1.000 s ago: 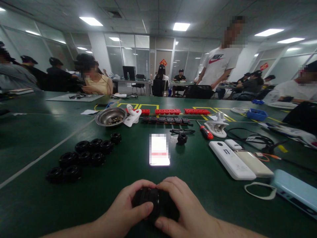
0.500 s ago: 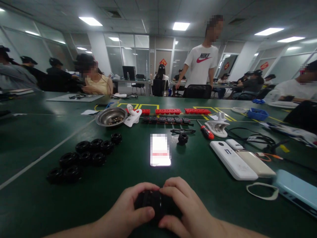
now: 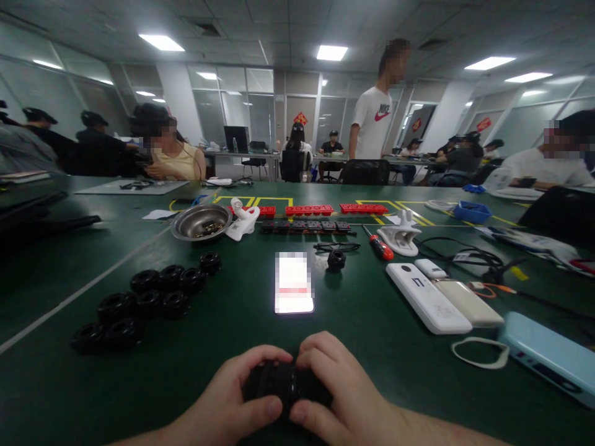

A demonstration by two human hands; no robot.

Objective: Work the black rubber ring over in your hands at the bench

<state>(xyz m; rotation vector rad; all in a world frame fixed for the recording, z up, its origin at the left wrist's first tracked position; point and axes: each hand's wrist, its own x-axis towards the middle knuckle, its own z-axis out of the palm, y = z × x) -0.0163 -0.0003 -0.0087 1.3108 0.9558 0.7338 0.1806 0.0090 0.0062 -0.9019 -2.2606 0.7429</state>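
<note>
Close to me, low over the green table, both hands grip a dark black rounded part (image 3: pixel 279 379). My left hand (image 3: pixel 242 393) is curled around its left side, thumb in front and fingers over the top. My right hand (image 3: pixel 337 387) holds the right side between thumb and bent fingers. Much of the part is hidden and its kind is hard to make out. Just beyond lies a phone with a lit screen (image 3: pixel 294 285), and a single black knob-like piece (image 3: pixel 335 260) sits to its right. Several glossy black ring-shaped pieces (image 3: pixel 149 301) lie in a cluster on the left.
A metal bowl (image 3: pixel 201 223) holds small brass-coloured bits. Behind are red trays (image 3: pixel 309 210) and a black strip of blocks (image 3: pixel 307 227). On the right lie a screwdriver (image 3: pixel 381 246), white power bank (image 3: pixel 425 297), pale-blue device (image 3: pixel 548 356) and cables. People sit around; one person (image 3: pixel 372 118) stands.
My view has shifted slightly, so the table things sit a little further left. Both hands still hold the black part. The standing person's arm has dropped closer to the body.
</note>
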